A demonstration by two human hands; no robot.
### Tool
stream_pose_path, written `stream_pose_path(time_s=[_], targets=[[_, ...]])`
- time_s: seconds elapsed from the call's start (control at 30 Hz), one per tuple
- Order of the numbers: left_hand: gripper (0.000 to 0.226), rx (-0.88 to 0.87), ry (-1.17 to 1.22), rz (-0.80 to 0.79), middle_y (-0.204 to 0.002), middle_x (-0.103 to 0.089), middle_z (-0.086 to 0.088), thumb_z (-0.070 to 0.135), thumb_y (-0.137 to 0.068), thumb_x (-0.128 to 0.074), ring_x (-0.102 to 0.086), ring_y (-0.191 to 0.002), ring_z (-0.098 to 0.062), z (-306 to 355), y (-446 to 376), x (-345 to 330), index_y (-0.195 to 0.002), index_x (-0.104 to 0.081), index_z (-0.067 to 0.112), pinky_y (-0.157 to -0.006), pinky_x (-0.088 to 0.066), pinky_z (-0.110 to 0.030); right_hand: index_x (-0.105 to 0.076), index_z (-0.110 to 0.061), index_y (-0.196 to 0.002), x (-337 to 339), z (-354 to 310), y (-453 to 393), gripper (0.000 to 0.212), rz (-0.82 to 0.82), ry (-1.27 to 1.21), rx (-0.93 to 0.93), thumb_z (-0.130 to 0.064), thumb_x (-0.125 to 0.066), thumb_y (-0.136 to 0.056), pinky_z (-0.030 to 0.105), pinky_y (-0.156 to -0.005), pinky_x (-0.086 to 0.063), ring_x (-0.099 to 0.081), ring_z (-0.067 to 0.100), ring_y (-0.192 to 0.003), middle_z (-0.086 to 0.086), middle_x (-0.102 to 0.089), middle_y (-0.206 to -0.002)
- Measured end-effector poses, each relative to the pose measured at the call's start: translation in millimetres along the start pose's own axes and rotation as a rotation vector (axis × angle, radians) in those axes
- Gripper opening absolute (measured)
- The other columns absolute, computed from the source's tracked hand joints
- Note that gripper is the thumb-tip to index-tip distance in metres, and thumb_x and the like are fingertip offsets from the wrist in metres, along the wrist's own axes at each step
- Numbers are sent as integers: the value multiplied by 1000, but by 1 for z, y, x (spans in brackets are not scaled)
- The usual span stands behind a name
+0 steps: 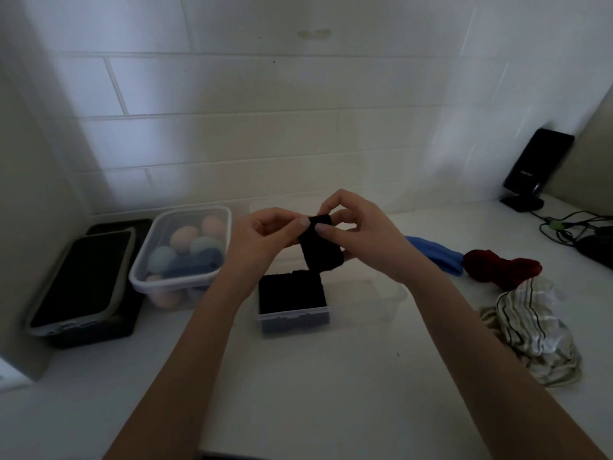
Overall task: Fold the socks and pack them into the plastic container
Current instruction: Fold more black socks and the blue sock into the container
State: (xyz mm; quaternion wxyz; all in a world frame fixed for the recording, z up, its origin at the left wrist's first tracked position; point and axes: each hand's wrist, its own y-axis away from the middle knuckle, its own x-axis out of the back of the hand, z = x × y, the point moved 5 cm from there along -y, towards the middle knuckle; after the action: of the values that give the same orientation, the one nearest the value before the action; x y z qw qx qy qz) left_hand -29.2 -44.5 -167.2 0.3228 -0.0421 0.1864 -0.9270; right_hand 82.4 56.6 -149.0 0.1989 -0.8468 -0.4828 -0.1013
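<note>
A folded black sock (321, 248) hangs in the air above the counter, pinched at its top edge by both hands. My left hand (265, 232) grips it from the left and my right hand (361, 227) from the right. Just below it stands a small clear plastic container (293, 316) with dark socks inside. On the counter to the right lie a blue sock (434, 252), a dark red sock (501, 267) and a striped beige sock (537, 330).
A larger clear tub (142, 275) with pastel rolled socks stands at the left, beside a dark tray (79, 280). A black device on a stand (535, 167) and cables (574, 227) sit at the back right. A tiled wall runs behind.
</note>
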Motion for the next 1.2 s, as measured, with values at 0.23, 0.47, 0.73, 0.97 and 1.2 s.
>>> stream_pose_path(time_s=[0.23,0.47,0.73,0.97,1.2], targets=[[23,-26,-127,48,-65,-73,14,-5,-77,-66,-68,-68,-2,-4,0,3,-74,-70,17,-71,-54,-15,-50,-9,-86,-1,4,-1,15,26,-35,-45,-13,-65,-86,39,-56,-60,-70,22,-72,10,-66,-86],[11,71,5,-20,-76,-76,7,8,-81,-64,-71,-79,-11,-6,1,-4,-88,-72,12,-74,-55,-18,-50,-13,-78,2,4,0,21,119,38,-41,-16,-70,-82,45,-56,-60,-70,29,-80,14,-65,-95],[22,61,-38,-5,-68,-75,6,-2,-80,-65,-72,-72,-10,-8,2,-4,-92,-63,16,-67,-56,-20,-55,-12,-92,1,2,1,12,38,4,-56,-8,-65,-85,40,-67,-61,-70,31,-84,12,-63,-104],[9,-141,-466,-14,-79,-70,3,13,-78,-70,-69,-70,-13,2,7,-5,-74,-65,19,-65,-58,-29,-62,-12,-69,14,10,15,19,66,128,-126,1,-63,-83,21,-51,-54,-63,19,-64,2,-62,-75],[44,-160,-909,-340,-52,-59,-13,43,-66,-39,-51,-48,-22,0,18,-11,-58,-61,5,-54,-47,-40,-73,-14,-86,10,29,31,15,6,332,-233,-5,-61,-86,20,-63,-57,-69,13,-74,1,-69,-93]])
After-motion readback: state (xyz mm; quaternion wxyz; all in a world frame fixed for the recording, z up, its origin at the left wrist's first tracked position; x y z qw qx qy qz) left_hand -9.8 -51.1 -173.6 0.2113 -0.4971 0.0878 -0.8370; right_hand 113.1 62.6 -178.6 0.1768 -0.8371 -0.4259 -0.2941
